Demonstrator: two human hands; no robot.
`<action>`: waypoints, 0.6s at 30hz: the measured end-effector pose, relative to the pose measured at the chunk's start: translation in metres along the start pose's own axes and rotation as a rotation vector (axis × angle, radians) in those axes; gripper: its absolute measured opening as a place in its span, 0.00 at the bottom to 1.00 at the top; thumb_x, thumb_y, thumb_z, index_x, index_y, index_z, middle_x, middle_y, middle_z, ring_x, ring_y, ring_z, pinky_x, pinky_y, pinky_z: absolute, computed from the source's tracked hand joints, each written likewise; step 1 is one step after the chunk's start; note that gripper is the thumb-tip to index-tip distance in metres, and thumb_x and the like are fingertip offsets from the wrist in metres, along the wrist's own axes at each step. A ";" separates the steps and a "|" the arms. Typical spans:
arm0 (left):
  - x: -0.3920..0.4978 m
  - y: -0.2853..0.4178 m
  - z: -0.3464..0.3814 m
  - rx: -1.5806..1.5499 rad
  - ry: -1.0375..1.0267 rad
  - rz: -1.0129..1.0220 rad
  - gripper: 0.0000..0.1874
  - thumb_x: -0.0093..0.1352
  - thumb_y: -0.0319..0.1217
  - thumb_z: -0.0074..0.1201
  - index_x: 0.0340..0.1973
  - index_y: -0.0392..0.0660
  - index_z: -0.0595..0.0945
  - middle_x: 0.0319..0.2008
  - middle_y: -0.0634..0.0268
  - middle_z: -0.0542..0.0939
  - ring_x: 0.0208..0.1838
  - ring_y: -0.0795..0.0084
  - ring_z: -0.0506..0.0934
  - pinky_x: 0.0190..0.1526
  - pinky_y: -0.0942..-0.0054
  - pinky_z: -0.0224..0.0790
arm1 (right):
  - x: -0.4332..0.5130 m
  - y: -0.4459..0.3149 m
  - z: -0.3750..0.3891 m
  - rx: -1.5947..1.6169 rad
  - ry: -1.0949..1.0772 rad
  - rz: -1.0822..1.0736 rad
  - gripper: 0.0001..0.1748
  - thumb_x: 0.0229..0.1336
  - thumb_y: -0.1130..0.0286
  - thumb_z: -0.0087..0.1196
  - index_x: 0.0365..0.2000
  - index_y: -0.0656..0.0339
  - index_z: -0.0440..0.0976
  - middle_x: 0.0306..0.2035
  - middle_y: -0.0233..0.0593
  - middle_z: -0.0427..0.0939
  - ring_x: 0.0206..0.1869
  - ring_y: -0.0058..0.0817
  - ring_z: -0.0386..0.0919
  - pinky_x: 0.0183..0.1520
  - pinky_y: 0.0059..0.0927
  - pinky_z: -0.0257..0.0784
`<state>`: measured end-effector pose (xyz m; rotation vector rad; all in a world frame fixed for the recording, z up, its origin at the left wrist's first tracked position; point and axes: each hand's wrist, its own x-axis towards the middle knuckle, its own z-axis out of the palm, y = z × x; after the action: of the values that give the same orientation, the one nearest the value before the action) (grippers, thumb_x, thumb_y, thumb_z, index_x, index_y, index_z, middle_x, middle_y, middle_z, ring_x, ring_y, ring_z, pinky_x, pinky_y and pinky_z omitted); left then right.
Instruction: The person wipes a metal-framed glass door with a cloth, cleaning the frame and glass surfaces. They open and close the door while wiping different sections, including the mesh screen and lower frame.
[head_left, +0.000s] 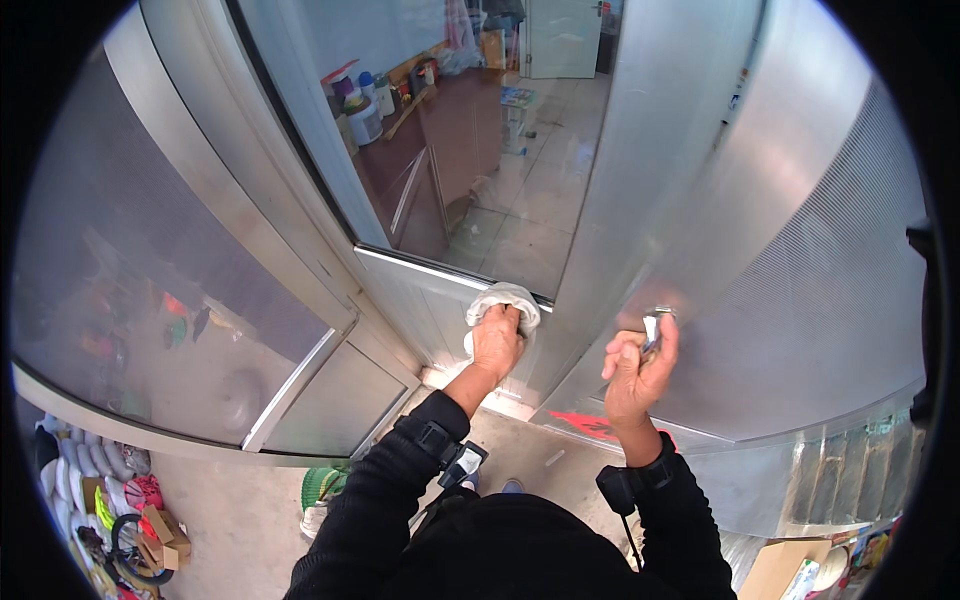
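Observation:
My left hand presses a bunched white cloth against the lower edge of the glass pane, where it meets the metal bottom panel of a door. My right hand is closed around a shiny metal door handle on the metal-framed screen panel to the right. Both wrists carry black straps with small devices. Through the glass a brown cabinet with bottles and tubs on top shows.
A screened panel in a metal frame stands on the left. Stacked sacks and an open cardboard box lie at lower left. A green object is on the floor beside my left arm. Another cardboard box sits at lower right.

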<state>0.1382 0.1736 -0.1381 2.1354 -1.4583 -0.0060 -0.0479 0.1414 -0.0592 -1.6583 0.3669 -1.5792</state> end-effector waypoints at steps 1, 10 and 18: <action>0.000 0.004 0.000 -0.040 0.015 -0.018 0.15 0.50 0.24 0.50 0.35 0.43 0.74 0.35 0.54 0.72 0.41 0.52 0.72 0.39 0.57 0.68 | -0.002 0.000 -0.001 0.030 -0.005 0.021 0.27 0.61 0.78 0.38 0.60 0.59 0.45 0.25 0.38 0.69 0.17 0.15 0.60 0.21 0.16 0.61; -0.002 0.035 0.010 -0.203 -0.065 -0.040 0.16 0.50 0.23 0.46 0.36 0.43 0.76 0.39 0.55 0.72 0.45 0.53 0.71 0.45 0.60 0.66 | -0.019 -0.003 -0.003 0.169 -0.066 -0.133 0.23 0.60 0.79 0.41 0.56 0.63 0.55 0.25 0.38 0.72 0.19 0.12 0.60 0.22 0.13 0.59; 0.011 0.031 -0.008 -0.028 -0.201 0.070 0.14 0.51 0.22 0.46 0.34 0.42 0.77 0.41 0.57 0.74 0.47 0.56 0.73 0.45 0.61 0.67 | -0.015 -0.003 0.000 0.150 -0.037 -0.133 0.24 0.64 0.66 0.39 0.57 0.62 0.50 0.25 0.36 0.69 0.18 0.13 0.57 0.20 0.14 0.56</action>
<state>0.1188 0.1596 -0.1146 2.1096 -1.6362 -0.2203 -0.0514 0.1531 -0.0676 -1.6213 0.1166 -1.6285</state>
